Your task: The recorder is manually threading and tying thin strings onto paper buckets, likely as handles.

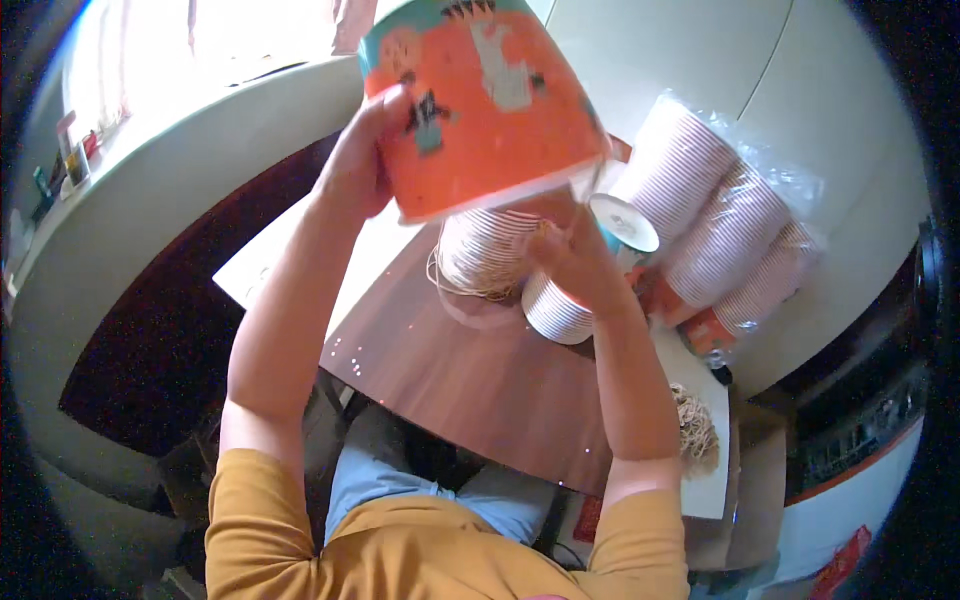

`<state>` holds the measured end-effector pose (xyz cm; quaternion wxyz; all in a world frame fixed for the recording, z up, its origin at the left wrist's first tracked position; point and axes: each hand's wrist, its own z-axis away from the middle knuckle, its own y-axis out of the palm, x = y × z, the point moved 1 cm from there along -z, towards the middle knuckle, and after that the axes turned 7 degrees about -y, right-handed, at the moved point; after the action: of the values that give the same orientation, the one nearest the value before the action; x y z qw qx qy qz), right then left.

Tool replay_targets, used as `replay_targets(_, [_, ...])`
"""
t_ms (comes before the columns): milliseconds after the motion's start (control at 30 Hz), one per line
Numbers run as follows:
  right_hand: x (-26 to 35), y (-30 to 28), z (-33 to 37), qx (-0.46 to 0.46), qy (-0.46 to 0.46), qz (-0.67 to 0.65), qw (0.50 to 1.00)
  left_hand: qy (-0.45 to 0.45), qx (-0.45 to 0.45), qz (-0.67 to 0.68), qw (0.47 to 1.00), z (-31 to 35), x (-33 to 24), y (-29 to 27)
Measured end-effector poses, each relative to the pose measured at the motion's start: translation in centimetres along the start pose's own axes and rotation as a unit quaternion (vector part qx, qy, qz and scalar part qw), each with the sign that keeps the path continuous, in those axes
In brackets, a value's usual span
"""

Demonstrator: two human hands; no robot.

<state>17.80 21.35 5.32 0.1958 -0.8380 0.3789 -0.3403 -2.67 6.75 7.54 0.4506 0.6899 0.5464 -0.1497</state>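
A large orange and teal paper bucket [490, 120] with printed figures is raised and tilted close in front of me. My left hand [368, 150] grips its left side, thumb on the printed wall and the other fingers hidden behind. Below the bucket's lower right part is my right hand [572, 255], its fingers curled and partly covered; what they hold cannot be made out. Behind them on the table stands a stack of pale-rimmed paper buckets [485, 255] with thin cord looped around it. A second, lower stack of buckets [558, 312] is beside my right wrist.
Tall bucket stacks in clear plastic [715, 215] lean by the wall at the right. A teal bucket [624, 224] shows its pale round end. A bundle of beige cord [695, 430] lies on a white board near the brown table's [470, 380] right edge.
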Motion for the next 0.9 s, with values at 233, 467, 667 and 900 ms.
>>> replay_targets(233, [1.6, -7.8, 0.3, -0.282, 0.06, 0.171, 0.942, 0.177, -0.025, -0.351, 0.919, -10.2, -1.0, 1.6])
replay_targets(467, [0.8, -10.0, -2.7, -0.268, -0.016, 0.278, 0.922, 0.122, -0.009, -0.418, 0.9, -15.7, 5.8, -0.7])
replay_targets(667, [-0.6, -9.2, -0.8, -0.246, 0.003, 0.255, 0.935, 0.004, 0.014, -0.45, 0.893, -15.5, 12.6, -5.2])
replay_targets(900, [-0.4, -9.5, 5.4, -0.057, 0.159, 0.477, 0.863, 0.039, -0.12, -0.563, 0.817, -6.2, 15.1, -7.3])
